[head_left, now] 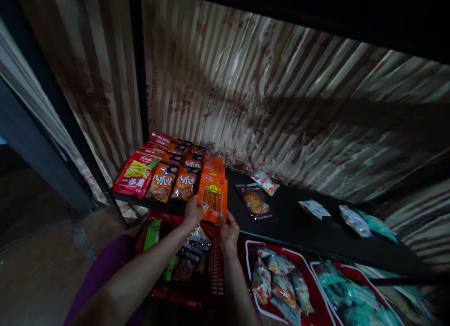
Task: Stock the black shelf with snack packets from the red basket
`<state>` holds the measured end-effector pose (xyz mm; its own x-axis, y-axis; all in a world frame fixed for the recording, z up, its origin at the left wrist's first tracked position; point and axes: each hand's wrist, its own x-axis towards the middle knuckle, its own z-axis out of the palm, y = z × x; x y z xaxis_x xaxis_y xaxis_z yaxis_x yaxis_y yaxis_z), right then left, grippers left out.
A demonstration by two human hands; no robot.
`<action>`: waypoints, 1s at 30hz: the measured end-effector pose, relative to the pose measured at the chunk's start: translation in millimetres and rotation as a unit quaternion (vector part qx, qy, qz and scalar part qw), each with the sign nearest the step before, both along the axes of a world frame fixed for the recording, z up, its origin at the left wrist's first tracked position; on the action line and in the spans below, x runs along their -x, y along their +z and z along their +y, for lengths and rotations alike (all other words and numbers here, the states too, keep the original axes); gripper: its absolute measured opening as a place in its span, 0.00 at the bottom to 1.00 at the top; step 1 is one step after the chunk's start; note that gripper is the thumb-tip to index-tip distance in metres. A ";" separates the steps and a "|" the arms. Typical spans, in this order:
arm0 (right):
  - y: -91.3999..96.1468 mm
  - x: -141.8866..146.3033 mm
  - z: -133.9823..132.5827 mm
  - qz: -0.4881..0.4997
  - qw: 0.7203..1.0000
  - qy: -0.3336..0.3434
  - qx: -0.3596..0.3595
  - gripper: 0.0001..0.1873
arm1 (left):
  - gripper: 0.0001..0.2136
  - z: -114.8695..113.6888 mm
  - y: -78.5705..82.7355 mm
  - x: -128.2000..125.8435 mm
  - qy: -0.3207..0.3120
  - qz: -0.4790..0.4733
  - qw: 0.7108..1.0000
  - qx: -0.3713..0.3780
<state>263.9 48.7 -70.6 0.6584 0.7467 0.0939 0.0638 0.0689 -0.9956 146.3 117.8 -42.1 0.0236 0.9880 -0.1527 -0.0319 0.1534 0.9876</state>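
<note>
An orange snack packet (213,194) lies at the front of a column of similar orange packets on the black shelf (295,218). My left hand (193,211) grips its lower left edge, the fingers closed on it. At its lower right corner my right hand (229,230) pinches the same packet. Just left of it are black-and-orange snack packets (184,183) in rows. Red snack packets (137,173) form the leftmost column. To the right, a dark brown packet (256,203) lies flat on the shelf.
Below the shelf edge stands a red basket (217,269) with assorted packets. Two more baskets, one of white-and-red packets (281,284) and one of green packets (351,293), stand to its right. Several loose packets lie along the shelf. A black post (138,63) rises at left.
</note>
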 end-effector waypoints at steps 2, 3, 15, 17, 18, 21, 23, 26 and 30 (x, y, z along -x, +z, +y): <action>-4.3 -3.6 2.7 -0.058 0.997 -0.017 0.037 0.23 | 0.15 2.5 -2.9 -1.3 0.009 -0.005 1.000 -0.010; -5.4 -4.7 3.5 -0.086 0.994 -0.027 0.059 0.22 | 0.16 3.2 -3.9 -1.6 0.014 -0.008 1.000 -0.019; 10.7 0.7 4.3 -0.472 0.864 -0.068 0.163 0.27 | 0.21 -15.6 -4.5 -3.5 -0.070 0.430 0.847 -0.304; 11.1 -3.2 12.2 -0.500 0.854 -0.051 0.133 0.26 | 0.20 -16.5 -3.4 -8.2 -0.086 0.452 0.823 -0.334; 11.4 -6.1 17.8 -0.504 0.854 -0.041 0.124 0.26 | 0.19 -15.6 -2.6 -11.1 -0.088 0.460 0.817 -0.338; 13.4 -18.6 39.7 -0.494 0.861 -0.016 0.124 0.27 | 0.20 -7.9 -0.8 -21.4 -0.083 0.471 0.813 -0.331; 14.9 -28.7 56.3 -0.479 0.866 -0.004 0.140 0.28 | 0.22 0.1 -0.7 -29.2 -0.082 0.475 0.818 -0.313; 15.7 -42.9 78.7 -0.449 0.876 0.023 0.176 0.29 | 0.25 11.4 -0.9 -41.1 -0.086 0.486 0.830 -0.260; 14.1 -55.1 100.1 -0.419 0.885 0.067 0.190 0.30 | 0.27 18.9 2.3 -52.5 -0.096 0.501 0.837 -0.200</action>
<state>319.0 148.8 -56.5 0.3797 0.8956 0.2317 0.8075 -0.1986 -0.5554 198.8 136.7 -39.9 0.2460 0.9575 0.1507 0.8300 -0.2884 0.4774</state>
